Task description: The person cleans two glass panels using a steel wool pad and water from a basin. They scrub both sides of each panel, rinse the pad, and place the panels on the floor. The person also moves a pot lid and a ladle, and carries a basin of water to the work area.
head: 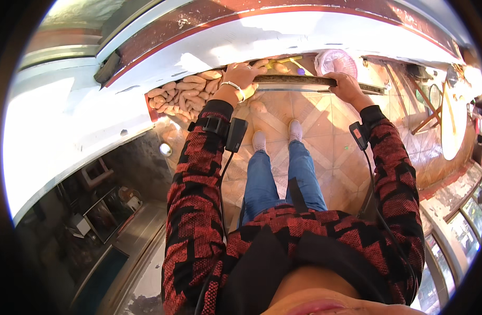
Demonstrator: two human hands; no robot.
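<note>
My left hand [241, 78], with a pale bangle at the wrist, grips one end of a long, flat panel [294, 80] with a worn, dark edge. I see it almost edge-on, so its exact kind cannot be told. Further along the same edge, my right hand [345, 87] is closed around it, and the panel's end sticks out beyond that hand. It is held up in front of me, above the tiled floor. Beside and behind my left hand lies a heap of sweet potatoes [190, 92] against the white wall [166, 59].
A pink mesh basket [343, 65] with a plastic liner stands by the wall. Near it lie a yellow object [290, 60] and a purple one [301, 71]. One loose sweet potato [258, 106] rests before my feet. At right are a pale round board [451, 122] and crossed wooden legs [426, 104].
</note>
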